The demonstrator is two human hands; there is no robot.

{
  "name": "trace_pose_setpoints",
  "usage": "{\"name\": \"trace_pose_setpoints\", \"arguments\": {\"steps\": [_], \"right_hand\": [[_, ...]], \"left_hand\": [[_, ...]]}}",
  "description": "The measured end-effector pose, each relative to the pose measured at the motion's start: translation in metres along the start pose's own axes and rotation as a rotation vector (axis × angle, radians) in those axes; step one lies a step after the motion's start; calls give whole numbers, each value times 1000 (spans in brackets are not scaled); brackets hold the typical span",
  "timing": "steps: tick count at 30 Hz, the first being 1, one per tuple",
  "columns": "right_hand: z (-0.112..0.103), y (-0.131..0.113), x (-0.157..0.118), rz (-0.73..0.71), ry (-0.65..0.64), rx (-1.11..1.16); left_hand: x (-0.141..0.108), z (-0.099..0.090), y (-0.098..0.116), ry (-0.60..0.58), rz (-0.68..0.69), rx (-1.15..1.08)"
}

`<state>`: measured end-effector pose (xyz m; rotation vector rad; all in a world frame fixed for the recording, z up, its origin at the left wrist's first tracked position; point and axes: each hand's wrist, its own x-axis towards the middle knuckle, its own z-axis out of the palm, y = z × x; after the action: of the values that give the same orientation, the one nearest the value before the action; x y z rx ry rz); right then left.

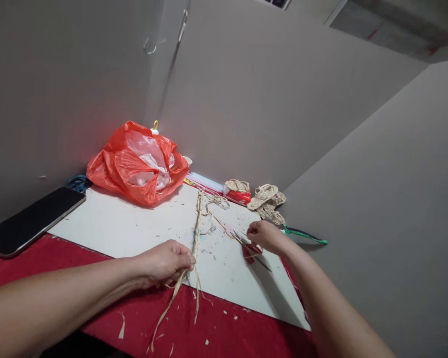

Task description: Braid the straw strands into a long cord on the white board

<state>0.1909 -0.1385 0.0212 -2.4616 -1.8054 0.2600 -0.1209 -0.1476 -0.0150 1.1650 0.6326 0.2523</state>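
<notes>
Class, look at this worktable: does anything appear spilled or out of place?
Yes: pale scraps lie scattered across the red surface and white board, around the braid; they look untidy, like stray trimmings.

No text, label, brand, number or sign can be read: the yellow marks [188,182] on the red strip [208,189] just right of the red plastic bag [110,174] are too small to make out

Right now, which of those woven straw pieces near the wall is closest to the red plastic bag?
The leftmost woven piece, at the red-and-white packet; the other woven pieces lie bunched farther right, beyond the right hand.
</notes>
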Motion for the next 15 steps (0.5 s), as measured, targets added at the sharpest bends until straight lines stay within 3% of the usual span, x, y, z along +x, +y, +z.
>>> {"name": "trace_pose_setpoints", "arguments": {"steps": [4, 9, 15], "right_hand": [[-11, 17, -4, 37, 113, 45], [-2, 19, -7, 72, 269, 18], [22, -14, -2, -159, 210, 144]], "left_hand": [[3, -1, -3, 3, -2, 28], [4, -1, -3, 13, 7, 42], [4, 0, -3, 37, 5, 66]]}}
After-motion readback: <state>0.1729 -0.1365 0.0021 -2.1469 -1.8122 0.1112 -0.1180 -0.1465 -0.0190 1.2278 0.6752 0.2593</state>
